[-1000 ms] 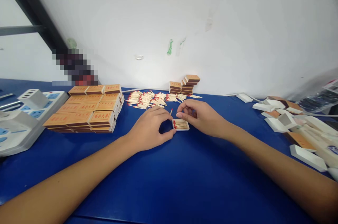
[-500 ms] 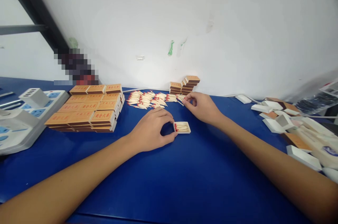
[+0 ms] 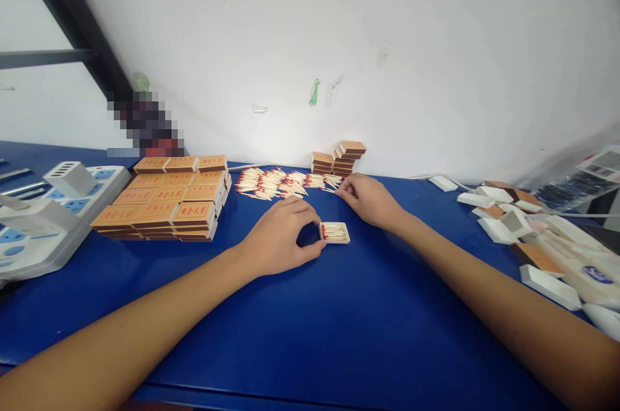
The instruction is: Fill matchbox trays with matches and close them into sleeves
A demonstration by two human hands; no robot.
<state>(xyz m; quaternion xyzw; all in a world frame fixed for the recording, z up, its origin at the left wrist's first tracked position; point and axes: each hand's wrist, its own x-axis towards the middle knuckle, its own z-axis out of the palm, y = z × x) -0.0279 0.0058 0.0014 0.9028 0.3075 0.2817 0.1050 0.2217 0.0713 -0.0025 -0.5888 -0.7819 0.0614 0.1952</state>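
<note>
My left hand (image 3: 285,234) grips the left end of a small white matchbox tray (image 3: 343,242) between thumb and fingers. Inside the tray lies a layer of matches (image 3: 335,231), red heads to the left. Farther back and to the right, my right hand (image 3: 365,198) has its thumb and fingertips pinched at the right end of a loose pile of red-tipped matches (image 3: 264,183). A match (image 3: 329,190) lies against those fingertips; how many are between them is too small to make out.
Stacked orange matchboxes (image 3: 165,194) stand on the left, with a white power strip (image 3: 92,220) beyond them. A smaller matchbox stack (image 3: 349,151) is by the wall. White trays and orange sleeves (image 3: 537,262) lie scattered at the right on the blue table (image 3: 339,333).
My right hand has lowered slightly at the pile's right end, fingers still pinched. My left hand stays on the tray. The whole view has shifted a little.
</note>
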